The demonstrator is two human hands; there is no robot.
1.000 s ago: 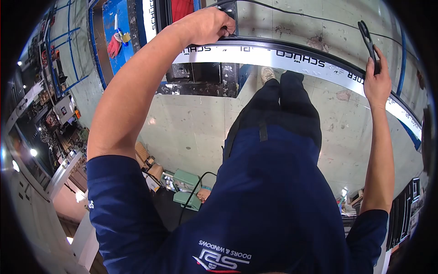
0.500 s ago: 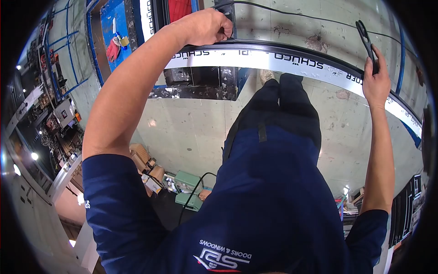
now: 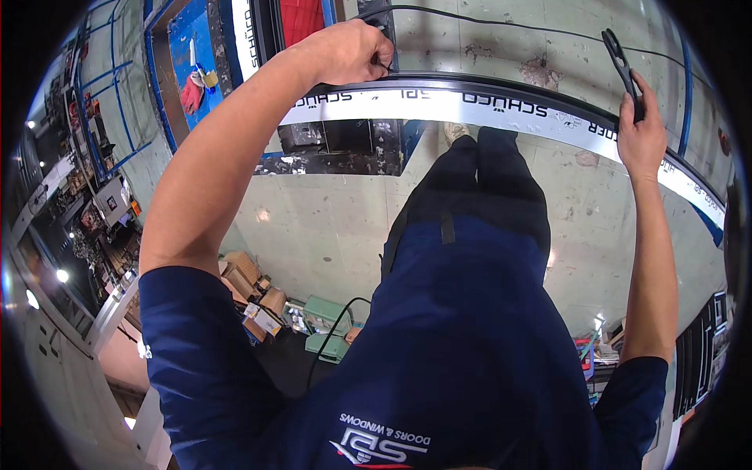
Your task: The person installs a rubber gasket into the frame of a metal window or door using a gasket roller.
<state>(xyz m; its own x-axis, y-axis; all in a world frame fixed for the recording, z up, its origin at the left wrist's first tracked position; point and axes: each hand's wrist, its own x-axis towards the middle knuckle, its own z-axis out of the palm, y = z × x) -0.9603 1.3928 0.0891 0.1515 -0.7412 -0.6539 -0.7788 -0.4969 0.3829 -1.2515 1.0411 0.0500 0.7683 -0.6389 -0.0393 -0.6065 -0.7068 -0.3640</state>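
Observation:
A long profile [image 3: 501, 106] with a white printed film and a black upper edge curves across the upper view. My left hand [image 3: 362, 53] is closed at its black edge, left of centre; the fingertips are bent down and whatever they pinch is hidden. Farther right, my right hand [image 3: 642, 141] is wrapped round a black looped item [image 3: 619, 61], whose loop points up and away, above the profile. It is too unclear to tell whether this is a tool or a bent strip.
A black cable [image 3: 501, 23] runs across beyond the profile. A blue bench panel [image 3: 190, 47] at upper left carries a red-and-white glove [image 3: 192, 92]. Below the profile is a worn dark support [image 3: 337, 163]. Boxes [image 3: 258, 301] and green cases [image 3: 325, 317] lie lower left.
The view has shifted slightly. My right hand and the black looped item appear a little farther left; my left hand keeps its closed pose at the profile's edge.

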